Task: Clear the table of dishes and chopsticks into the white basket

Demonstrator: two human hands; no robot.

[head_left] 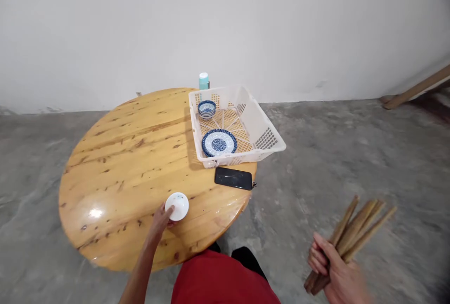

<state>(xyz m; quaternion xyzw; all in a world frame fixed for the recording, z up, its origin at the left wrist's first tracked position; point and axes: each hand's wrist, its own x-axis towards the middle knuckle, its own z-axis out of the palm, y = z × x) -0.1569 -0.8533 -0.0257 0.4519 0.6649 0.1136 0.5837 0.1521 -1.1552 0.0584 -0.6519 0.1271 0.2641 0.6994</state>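
My left hand (pixel 164 218) grips a small white bowl (pixel 180 208) by its near-left edge, thumb inside the rim, low over the round wooden table (pixel 116 177). Out to the right, beyond the table's edge and above the floor, my right hand (pixel 335 269) is wrapped around a bundle of wooden chopsticks (pixel 356 229). Their upper ends fan out, and motion blurs them a little. A white plastic basket (pixel 265 128) sits at the table's right side. Inside it are a stack of blue-patterned bowls (pixel 206 108) and blue-patterned plates (pixel 218 143).
In front of the basket lies a black phone (pixel 233 178) near the table's right edge. A turquoise bottle with a white top (pixel 203 80) stands behind the basket. A white wall rises behind the table, and a wooden beam (pixel 418 87) slants at far right.
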